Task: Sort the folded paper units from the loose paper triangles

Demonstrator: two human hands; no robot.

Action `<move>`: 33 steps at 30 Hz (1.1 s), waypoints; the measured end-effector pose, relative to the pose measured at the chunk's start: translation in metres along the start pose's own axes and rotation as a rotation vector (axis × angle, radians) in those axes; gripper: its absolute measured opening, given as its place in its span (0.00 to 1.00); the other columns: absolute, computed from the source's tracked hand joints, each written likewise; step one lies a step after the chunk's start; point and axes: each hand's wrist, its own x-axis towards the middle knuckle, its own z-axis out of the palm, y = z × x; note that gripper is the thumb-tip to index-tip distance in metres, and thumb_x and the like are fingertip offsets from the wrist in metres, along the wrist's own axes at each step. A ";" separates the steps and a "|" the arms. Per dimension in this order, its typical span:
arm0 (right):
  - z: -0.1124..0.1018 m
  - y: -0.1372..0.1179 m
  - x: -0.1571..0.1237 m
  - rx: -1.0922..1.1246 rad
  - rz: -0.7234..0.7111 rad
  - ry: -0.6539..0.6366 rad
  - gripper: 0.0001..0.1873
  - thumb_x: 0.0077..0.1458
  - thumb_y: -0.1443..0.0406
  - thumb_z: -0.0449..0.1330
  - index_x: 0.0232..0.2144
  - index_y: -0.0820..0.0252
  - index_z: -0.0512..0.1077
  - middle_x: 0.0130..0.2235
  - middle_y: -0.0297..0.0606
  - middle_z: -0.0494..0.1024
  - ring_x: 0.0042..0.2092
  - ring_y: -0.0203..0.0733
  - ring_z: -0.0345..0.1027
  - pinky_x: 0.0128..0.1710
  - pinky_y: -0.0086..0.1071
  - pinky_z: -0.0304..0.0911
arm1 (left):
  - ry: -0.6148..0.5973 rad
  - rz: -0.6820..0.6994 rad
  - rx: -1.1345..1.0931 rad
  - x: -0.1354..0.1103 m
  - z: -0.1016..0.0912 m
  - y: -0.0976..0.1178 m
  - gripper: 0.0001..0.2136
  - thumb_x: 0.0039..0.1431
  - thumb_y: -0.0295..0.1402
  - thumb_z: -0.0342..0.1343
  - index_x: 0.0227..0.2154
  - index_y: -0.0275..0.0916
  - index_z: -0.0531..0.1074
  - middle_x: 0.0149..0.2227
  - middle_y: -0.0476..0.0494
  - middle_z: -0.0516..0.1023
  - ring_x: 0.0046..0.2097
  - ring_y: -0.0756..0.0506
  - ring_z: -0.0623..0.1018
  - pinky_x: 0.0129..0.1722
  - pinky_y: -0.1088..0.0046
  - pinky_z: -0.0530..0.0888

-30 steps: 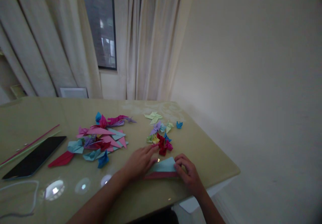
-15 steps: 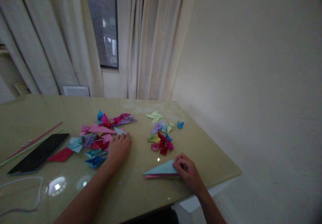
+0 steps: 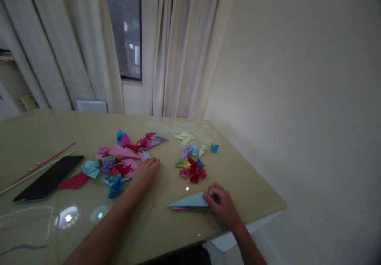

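Observation:
My right hand [image 3: 222,204] pinches the wide end of a light blue folded paper plane [image 3: 189,200], which lies over a pink one near the front edge of the table. My left hand [image 3: 146,173] is at the right side of a pile of origami, its fingers closed over a light blue folded paper [image 3: 146,155] that is mostly hidden beneath them. Close to that hand lie a pink paper plane [image 3: 121,151], a red folded piece [image 3: 120,168] and a blue folded piece [image 3: 115,186].
Several small origami pieces form a group [image 3: 194,173] right of centre, with a pale green pinwheel [image 3: 184,138] behind. At left lie a black tablet [image 3: 50,178], thin sticks [image 3: 44,163] and a white cable [image 3: 49,227]. A wall [image 3: 297,118] borders the table's right side.
My left hand has shifted slightly right along with the light blue paper. The blue folded piece beside my left forearm has turned. My right hand stays almost in place with the paper planes.

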 end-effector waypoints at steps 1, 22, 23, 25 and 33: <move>0.000 0.001 0.000 -0.001 0.001 0.002 0.21 0.62 0.55 0.63 0.23 0.56 0.62 0.30 0.33 0.68 0.33 0.40 0.65 0.35 0.33 0.61 | 0.055 0.000 -0.031 0.000 -0.001 0.000 0.19 0.66 0.20 0.45 0.53 0.37 0.76 0.52 0.34 0.79 0.55 0.36 0.77 0.55 0.59 0.73; 0.035 -0.051 0.000 0.139 -0.033 0.152 0.16 0.67 0.52 0.60 0.47 0.56 0.73 0.41 0.40 0.79 0.37 0.42 0.71 0.38 0.33 0.67 | 0.138 0.021 -1.531 -0.016 -0.026 0.048 0.20 0.57 0.47 0.68 0.45 0.38 0.79 0.34 0.45 0.82 0.35 0.46 0.80 0.33 0.73 0.75; 0.041 -0.056 0.004 0.180 -0.015 0.143 0.19 0.66 0.51 0.62 0.52 0.56 0.72 0.45 0.42 0.80 0.38 0.42 0.72 0.39 0.33 0.69 | 0.049 0.078 -1.541 -0.019 -0.027 0.053 0.19 0.57 0.47 0.68 0.44 0.38 0.80 0.35 0.44 0.82 0.37 0.46 0.81 0.35 0.72 0.76; 0.050 -0.062 0.011 0.236 0.013 0.125 0.23 0.63 0.52 0.65 0.55 0.56 0.72 0.48 0.43 0.80 0.39 0.43 0.74 0.39 0.34 0.71 | -0.065 0.180 -1.538 -0.024 -0.029 0.061 0.18 0.57 0.46 0.68 0.44 0.38 0.80 0.39 0.41 0.84 0.40 0.44 0.82 0.40 0.69 0.78; 0.050 -0.044 0.006 0.438 0.137 0.207 0.21 0.59 0.49 0.67 0.44 0.57 0.73 0.39 0.40 0.80 0.33 0.42 0.77 0.31 0.34 0.75 | 0.081 0.149 -1.045 -0.013 -0.015 0.039 0.16 0.72 0.43 0.51 0.49 0.39 0.78 0.42 0.39 0.84 0.42 0.42 0.82 0.45 0.64 0.78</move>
